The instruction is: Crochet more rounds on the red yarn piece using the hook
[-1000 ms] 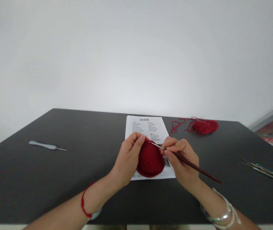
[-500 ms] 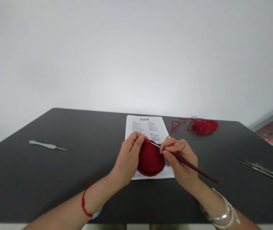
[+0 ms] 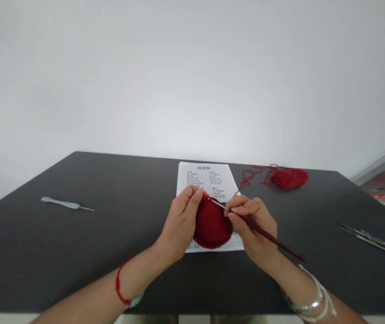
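Observation:
A round, cupped piece of red crochet work point(image 3: 212, 225) hangs above the printed sheet, its spiral stitches facing me. My left hand point(image 3: 180, 220) pinches its upper left rim between thumb and fingers. In my right hand point(image 3: 255, 225) is a crochet hook point(image 3: 266, 233) with a dark reddish-brown handle, held like a pen. Its metal tip lies at the top rim of the crochet piece, close to my left thumb. Red yarn point(image 3: 246, 177) runs from behind my right fingers to a loose ball of red yarn point(image 3: 290, 178) at the back right.
Under my hands lies a white printed sheet point(image 3: 185, 168) on the dark table point(image 3: 121, 189). A second crochet hook point(image 3: 64, 204) with a pale grey handle rests at the left. Thread snips point(image 3: 369, 238) lie at the right. A pale wall point(image 3: 192, 81) stands behind the table.
My right hand and its hook have shifted slightly to the left. The left hand stays in nearly the same place on the crochet piece.

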`<state>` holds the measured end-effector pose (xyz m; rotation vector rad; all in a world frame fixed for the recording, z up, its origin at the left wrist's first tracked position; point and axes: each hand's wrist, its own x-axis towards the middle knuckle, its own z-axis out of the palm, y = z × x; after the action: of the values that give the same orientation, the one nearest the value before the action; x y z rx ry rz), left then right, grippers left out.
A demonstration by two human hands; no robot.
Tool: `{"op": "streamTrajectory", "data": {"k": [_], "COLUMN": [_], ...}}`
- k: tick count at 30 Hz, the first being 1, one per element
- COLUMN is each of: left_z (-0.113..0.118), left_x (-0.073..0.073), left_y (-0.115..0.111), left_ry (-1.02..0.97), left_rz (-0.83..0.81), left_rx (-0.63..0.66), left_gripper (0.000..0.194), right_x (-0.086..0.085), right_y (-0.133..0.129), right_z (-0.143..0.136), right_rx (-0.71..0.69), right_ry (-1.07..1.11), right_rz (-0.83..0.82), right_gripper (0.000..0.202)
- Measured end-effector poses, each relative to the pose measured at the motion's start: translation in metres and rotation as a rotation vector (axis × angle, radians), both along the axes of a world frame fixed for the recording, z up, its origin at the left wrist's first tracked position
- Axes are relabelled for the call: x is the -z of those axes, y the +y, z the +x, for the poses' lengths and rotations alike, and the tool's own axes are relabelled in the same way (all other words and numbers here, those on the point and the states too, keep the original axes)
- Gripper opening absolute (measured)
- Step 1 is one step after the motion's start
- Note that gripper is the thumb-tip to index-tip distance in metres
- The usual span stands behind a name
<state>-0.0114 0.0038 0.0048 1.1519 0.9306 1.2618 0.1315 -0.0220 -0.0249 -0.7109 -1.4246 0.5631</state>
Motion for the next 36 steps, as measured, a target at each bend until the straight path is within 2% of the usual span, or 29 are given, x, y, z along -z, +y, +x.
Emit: {"op": "streamTrajectory", "data": {"k": [9,17,26,36], "left_z": [0.0004,0.0008,0.0012,-0.0008], "left_x": [0.0018,-0.0033,-0.0035,-0.0051], "left_y": [0.0019,0.0004,0.0003,-0.0024], "left_ry": [0.027,0.115,0.187,0.279], "left_rz": [-0.006,0.037,0.12,0.223], "left_rx": [0.015,-0.017,-0.048,-0.068], "left_gripper": [0.023,0.022,0.023,0.022], "right_x": [-0.0009,-0.004,-0.0013,0.0027], "right_y": [0.0014,-0.0004,0.0009,-0.0019], "right_z": [0.0028,0.0009,0.0023,-0.0018], "right_rx": [0.019,0.149,0.081,0.001], "right_ry": [-0.113,-0.289,-0.225,-0.045], "right_rz": [0.037,0.142,0.147,0.005], "right_gripper": [0.014,0.021,0.021,0.018]}}
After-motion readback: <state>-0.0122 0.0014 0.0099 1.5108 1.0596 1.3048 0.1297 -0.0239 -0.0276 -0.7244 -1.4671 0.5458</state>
